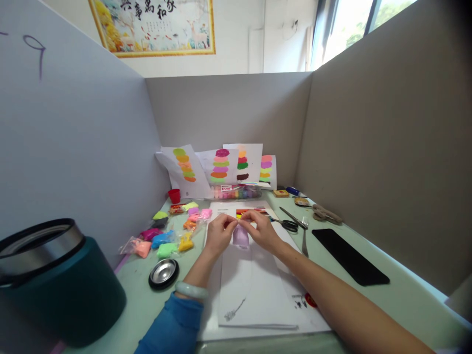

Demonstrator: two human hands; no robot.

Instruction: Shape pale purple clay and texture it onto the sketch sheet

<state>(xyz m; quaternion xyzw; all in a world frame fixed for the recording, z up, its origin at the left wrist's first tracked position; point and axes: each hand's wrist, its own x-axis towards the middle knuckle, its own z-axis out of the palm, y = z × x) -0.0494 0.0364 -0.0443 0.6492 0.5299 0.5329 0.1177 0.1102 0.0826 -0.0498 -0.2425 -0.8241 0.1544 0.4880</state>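
Both of my hands meet at the middle of the desk, over the top end of white paper sheets (254,290). My left hand (220,232) pinches the upper edge of a small light purple piece (241,237), which looks like clay or its packet. On its other side, my right hand (261,230) pinches at the same edge, fingertips nearly touching the left ones. The purple piece hangs below the fingertips. A small pencil-like drawing (235,310) shows near the bottom of the paper.
Colourful clay packets (162,239), a metal lid (163,273) and a big teal container (62,290) are at the left. Scissors (289,225), a fork (305,236) and a black slab (348,255) lie at the right. Colour sheets (221,167) lean at the back.
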